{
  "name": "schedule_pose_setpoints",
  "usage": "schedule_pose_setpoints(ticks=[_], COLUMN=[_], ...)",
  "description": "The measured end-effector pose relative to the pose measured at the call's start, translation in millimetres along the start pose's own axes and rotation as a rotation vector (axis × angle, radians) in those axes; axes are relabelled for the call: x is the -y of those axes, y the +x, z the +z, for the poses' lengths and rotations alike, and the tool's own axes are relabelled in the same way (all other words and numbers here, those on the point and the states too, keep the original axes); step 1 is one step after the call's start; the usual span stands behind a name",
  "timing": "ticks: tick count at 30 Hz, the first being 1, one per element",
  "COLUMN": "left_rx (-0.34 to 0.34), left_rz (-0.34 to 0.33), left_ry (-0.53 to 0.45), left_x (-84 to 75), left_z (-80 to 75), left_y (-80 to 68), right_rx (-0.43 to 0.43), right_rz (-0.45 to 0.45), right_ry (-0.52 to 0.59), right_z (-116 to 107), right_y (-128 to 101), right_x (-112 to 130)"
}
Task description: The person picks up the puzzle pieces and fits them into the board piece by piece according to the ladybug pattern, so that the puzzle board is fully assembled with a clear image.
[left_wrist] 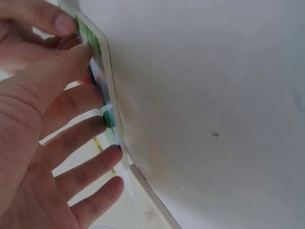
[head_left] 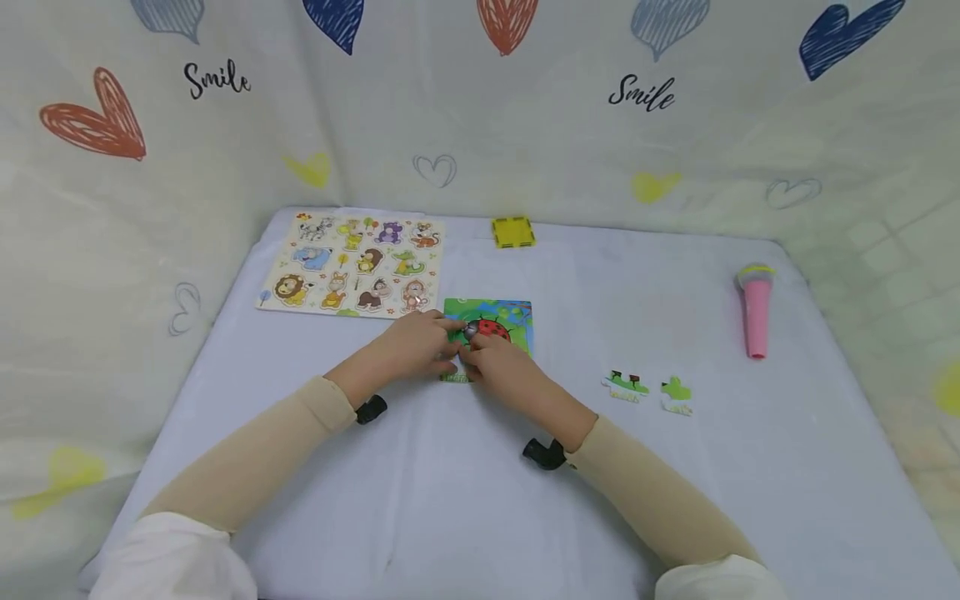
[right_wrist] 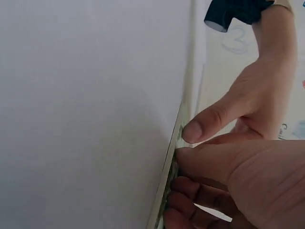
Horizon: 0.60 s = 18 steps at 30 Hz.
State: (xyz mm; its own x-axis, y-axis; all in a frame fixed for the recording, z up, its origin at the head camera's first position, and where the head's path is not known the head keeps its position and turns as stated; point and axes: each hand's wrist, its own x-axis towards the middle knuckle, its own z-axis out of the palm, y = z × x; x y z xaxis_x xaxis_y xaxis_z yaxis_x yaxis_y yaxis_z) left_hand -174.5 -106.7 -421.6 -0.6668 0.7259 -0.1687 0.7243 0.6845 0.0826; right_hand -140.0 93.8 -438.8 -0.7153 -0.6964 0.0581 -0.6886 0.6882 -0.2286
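A small puzzle board (head_left: 521,313) with a red ladybug on green and blue lies mid-table, partly hidden under both hands. My left hand (head_left: 408,348) is at its left side. In the left wrist view its fingers are spread and fairly straight, the tips touching the board (left_wrist: 97,52). My right hand (head_left: 512,373) lies over the lower middle of the board, its fingertips meeting the left hand's. The right wrist view has its fingers bent against the board face; I cannot tell whether they pinch a piece. Two loose puzzle pieces, one with brown marks (head_left: 626,386) and one plain green (head_left: 677,395), lie to the right.
A larger animal puzzle board (head_left: 345,265) lies at the back left, its near right corner close to the left hand. A yellow square frame (head_left: 513,232) sits at the back edge. The pink toy microphone (head_left: 757,312) rests at the far right. A printed curtain (head_left: 555,150) hangs behind the table.
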Motion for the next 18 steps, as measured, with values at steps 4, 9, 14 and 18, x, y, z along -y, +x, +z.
schedule_pose_setpoints(ticks=[4, 9, 14, 18], left_rx=[-0.012, 0.007, 0.026, 0.037], left_rz=[-0.007, -0.015, -0.001, -0.002], left_ry=[-0.042, -0.077, -0.090, -0.094], left_x=[0.4, 3.3, 3.9, 2.9], left_z=[0.2, 1.3, 3.2, 5.2], left_y=[-2.7, -5.5, -4.5, -5.0], right_rx=[0.059, 0.157, 0.190, 0.164], right_rz=[0.031, 0.109, 0.215, 0.329], right_ry=[0.070, 0.188, 0.103, 0.039], right_z=[-3.0, -18.1, -45.6, -66.2], right_y=[-10.7, -29.8, -66.7, -102.3], right_x=[0.6, -5.2, -23.8, -44.8])
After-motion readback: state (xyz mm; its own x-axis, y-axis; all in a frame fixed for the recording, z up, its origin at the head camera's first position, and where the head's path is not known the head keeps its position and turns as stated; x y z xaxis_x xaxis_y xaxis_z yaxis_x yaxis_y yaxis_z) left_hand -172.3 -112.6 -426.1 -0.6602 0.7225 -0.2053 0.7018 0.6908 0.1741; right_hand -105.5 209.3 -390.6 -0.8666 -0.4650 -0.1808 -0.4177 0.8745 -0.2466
